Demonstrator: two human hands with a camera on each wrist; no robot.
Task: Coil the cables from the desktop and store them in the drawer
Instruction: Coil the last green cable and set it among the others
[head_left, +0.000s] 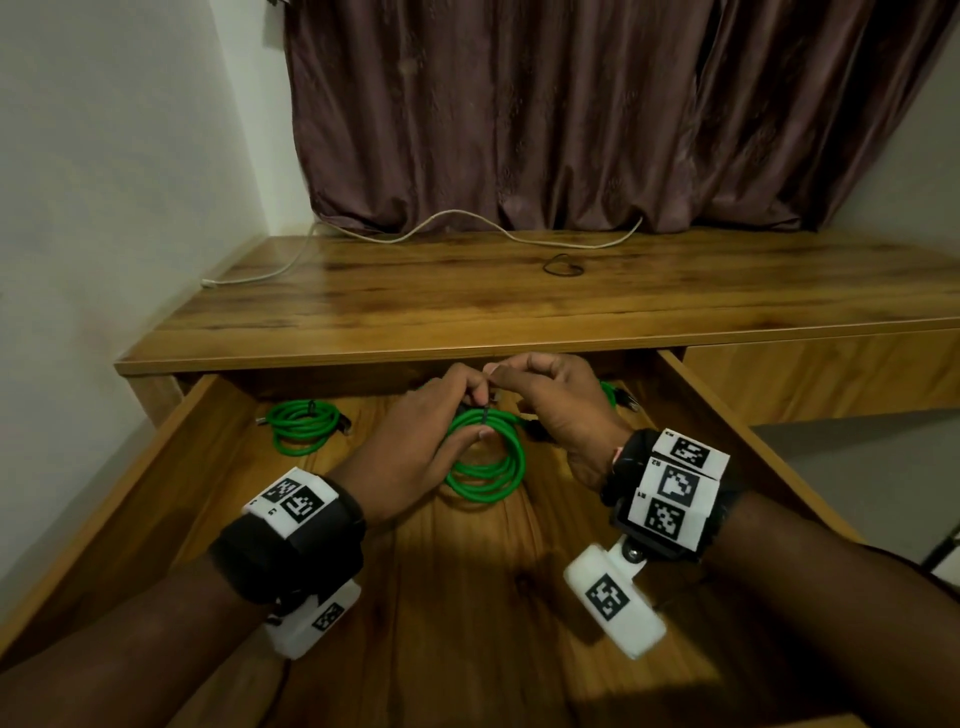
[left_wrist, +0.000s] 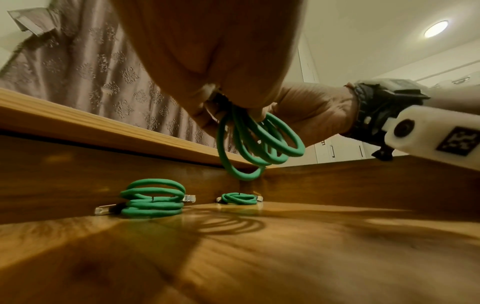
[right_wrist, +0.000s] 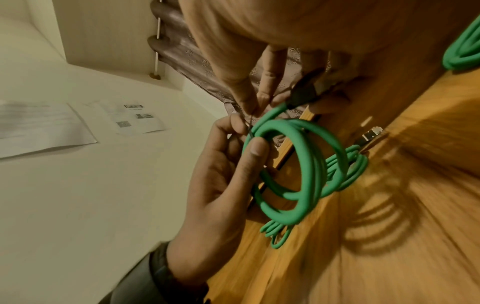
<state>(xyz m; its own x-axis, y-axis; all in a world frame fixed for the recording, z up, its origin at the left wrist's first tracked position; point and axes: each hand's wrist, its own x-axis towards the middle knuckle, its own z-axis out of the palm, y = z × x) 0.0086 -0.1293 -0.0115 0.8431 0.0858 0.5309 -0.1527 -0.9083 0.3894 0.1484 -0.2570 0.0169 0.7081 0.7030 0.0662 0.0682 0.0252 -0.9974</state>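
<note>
Scanning left to right, we see one coil (head_left: 301, 427) stored in the drawer (head_left: 171, 447), our left hand (head_left: 415, 452) and right hand (head_left: 550, 410) pinching a tie around another (head_left: 485, 462), and a white cable (head_left: 467, 223) left on the surface (head_left: 467, 291).

Dim, warm light. A round ceiling lamp (left_wrist: 436, 28) glows in the left wrist view, casting coil shadows across the drawer floor (left_wrist: 233, 257). Wide-angle bending at edges; near wood blurs.

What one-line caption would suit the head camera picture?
Both hands fasten a tie around a green cable coil above the open drawer, another coil already inside.
</note>
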